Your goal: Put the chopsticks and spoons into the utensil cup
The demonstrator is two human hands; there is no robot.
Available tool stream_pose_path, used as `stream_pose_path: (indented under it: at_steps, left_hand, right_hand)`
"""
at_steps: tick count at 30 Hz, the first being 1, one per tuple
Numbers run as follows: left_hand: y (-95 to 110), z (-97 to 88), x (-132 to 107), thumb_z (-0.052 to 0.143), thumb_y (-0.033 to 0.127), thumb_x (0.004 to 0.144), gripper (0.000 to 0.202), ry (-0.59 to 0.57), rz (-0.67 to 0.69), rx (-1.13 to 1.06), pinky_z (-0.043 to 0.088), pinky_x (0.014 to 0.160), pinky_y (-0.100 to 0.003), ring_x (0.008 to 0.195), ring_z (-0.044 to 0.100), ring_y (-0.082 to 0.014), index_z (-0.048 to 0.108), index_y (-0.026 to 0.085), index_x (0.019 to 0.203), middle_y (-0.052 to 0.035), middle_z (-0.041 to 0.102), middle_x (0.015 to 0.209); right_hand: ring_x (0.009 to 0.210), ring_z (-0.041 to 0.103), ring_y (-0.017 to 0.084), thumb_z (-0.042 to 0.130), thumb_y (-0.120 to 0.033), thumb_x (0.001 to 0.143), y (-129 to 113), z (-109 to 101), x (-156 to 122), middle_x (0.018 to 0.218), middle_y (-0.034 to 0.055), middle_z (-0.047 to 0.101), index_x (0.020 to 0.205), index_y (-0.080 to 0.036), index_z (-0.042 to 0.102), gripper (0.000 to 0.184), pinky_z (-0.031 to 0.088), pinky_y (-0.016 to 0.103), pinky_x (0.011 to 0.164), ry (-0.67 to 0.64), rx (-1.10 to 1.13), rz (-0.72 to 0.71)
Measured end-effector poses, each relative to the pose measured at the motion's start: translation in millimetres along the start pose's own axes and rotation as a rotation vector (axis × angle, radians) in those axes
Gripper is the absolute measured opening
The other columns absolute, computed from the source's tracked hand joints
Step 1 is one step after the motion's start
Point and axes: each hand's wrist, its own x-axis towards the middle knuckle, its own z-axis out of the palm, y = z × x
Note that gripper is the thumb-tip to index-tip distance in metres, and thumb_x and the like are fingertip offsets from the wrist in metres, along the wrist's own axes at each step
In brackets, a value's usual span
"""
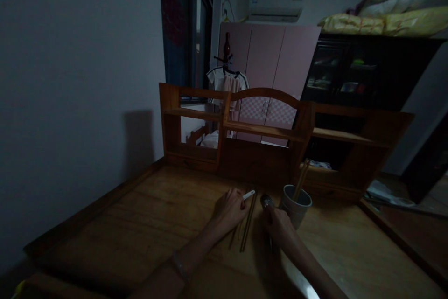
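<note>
My left hand rests on the wooden desk, fingers curled around a small white utensil whose end sticks out past the fingertips. Wooden chopsticks lie on the desk between my hands. My right hand is closed on a metal spoon, its bowl pointing away from me. Just right of it stands a grey cup with chopsticks leaning in it.
A wooden shelf unit stands along the desk's back edge. A plain wall runs on the left. Behind are a pink wardrobe, a dark cabinet with bedding on top, and an air conditioner. The room is dim.
</note>
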Motion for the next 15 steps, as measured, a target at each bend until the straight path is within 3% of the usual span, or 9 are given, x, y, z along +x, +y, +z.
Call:
stream_pose_path:
  at_steps: [4,8,13,15]
  left_hand:
    - [-1.2,1.1,-0.5,0.053,0.028,0.084,0.017,0.050,0.029,0.036,0.041,0.088,-0.029,0.104,0.052,-0.0199,0.068,0.020,0.080,-0.0059,0.057,0.107]
    - [0.3,2.7,-0.4,0.053,0.028,0.085,0.019,0.049,0.018,0.032,0.041,0.089,-0.029,0.106,0.051,-0.0205,0.067,0.018,0.077,-0.0070,0.057,0.109]
    - [6.0,-2.6,-1.8,0.053,0.030,0.087,0.020,0.023,0.011,0.009,0.041,0.092,-0.029,0.109,0.051,-0.0208,0.068,0.019,0.079,-0.0073,0.057,0.109]
    - [7.2,-4.9,-2.4,0.054,0.031,0.086,0.019,-0.001,0.003,0.007,0.041,0.092,-0.029,0.109,0.051,-0.0211,0.068,0.019,0.080,-0.0076,0.058,0.109]
  right_hand:
    - [0.062,0.059,0.016,0.052,-0.016,0.075,9.6,-3.5,-13.0,0.070,0.0035,0.063,0.077,-0.016,0.055,0.003,0.034,0.023,0.054,0.118,0.251,0.082]
    - [0.064,0.060,0.018,0.049,-0.021,0.079,13.7,-4.3,-26.5,0.074,0.0041,0.064,0.087,-0.017,0.057,0.012,0.039,0.024,0.054,0.156,0.378,0.077]
    - [0.082,0.064,0.022,0.038,-0.014,0.082,14.0,5.5,-37.9,0.094,0.0116,0.067,0.100,-0.015,0.061,0.029,0.046,0.030,0.069,0.271,0.273,0.005]
    - [0.088,0.063,0.023,0.038,-0.012,0.082,11.6,8.7,-40.3,0.099,0.0131,0.067,0.105,-0.015,0.061,0.033,0.046,0.031,0.074,0.252,0.220,-0.002]
